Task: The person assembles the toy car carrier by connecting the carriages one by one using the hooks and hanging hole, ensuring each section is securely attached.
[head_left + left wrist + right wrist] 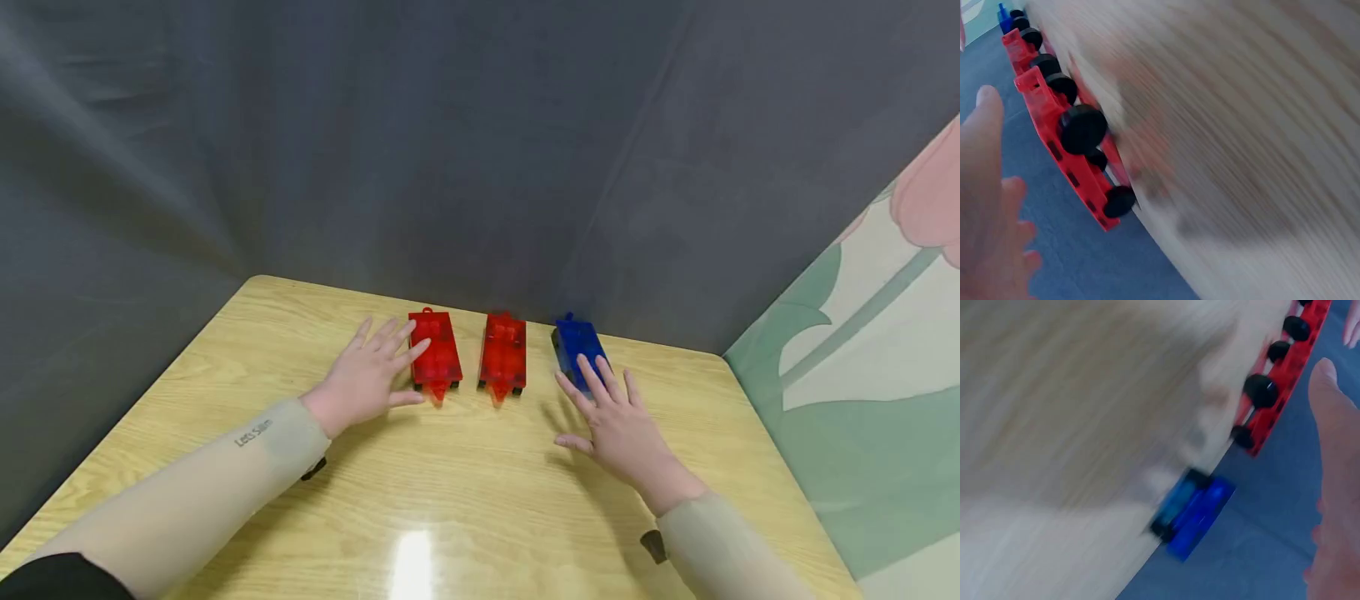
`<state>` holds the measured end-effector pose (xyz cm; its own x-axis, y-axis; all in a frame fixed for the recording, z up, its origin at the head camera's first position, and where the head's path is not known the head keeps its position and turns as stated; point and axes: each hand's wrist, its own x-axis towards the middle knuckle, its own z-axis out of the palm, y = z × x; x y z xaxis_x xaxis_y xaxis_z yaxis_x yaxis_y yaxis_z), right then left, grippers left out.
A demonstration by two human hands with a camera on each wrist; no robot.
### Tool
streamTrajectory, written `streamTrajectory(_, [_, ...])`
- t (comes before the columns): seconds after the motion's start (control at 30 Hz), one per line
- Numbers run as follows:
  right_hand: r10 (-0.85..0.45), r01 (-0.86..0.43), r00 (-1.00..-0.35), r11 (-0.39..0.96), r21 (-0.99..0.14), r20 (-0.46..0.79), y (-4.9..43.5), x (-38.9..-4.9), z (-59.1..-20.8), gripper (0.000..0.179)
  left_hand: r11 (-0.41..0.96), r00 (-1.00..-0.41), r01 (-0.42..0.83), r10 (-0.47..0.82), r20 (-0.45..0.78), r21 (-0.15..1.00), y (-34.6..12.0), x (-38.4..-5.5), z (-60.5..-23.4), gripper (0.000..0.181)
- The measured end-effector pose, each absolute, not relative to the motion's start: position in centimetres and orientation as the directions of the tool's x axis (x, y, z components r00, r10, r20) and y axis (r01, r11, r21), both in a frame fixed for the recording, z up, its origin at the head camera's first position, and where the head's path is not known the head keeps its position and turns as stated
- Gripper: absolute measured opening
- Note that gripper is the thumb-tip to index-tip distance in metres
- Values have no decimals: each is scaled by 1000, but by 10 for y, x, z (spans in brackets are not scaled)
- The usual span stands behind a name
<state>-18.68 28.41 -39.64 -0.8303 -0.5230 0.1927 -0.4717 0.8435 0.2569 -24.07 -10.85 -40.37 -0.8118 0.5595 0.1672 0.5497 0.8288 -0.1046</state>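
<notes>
Three toy wagons with black wheels stand in a row toward the back of the table. The left one is a red wagon, the middle one another red wagon, and the right one a blue wagon. My left hand, fingers spread, hovers beside the left red wagon and overlaps its edge in the head view. My right hand, also spread, is just in front of the blue wagon, its fingertips covering part of it. Both hands hold nothing. Wheels of the red wagon show large in the left wrist view.
The light wood table ends just behind the wagons at a dark grey cloth. On the right hangs a panel with a flower print. Each wrist carries a beige sleeve and a small dark device.
</notes>
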Motion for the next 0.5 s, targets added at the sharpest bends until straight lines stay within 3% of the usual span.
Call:
streamTrajectory(0.17, [-512, -485, -844, 856, 180, 159, 259, -199, -395, 88, 897, -899, 436, 430, 87, 71, -86, -247, -402, 94])
streamTrajectory(0.33, [-440, -447, -890, 894, -41, 123, 233, -221, -396, 85, 946, -977, 198, 213, -31, 255, -57, -261, -395, 109])
streamTrajectory(0.5, [-345, -351, -936, 918, -185, 66, 209, -247, -398, 81, 959, -989, 43, 80, -121, 279, -33, -279, -396, 112])
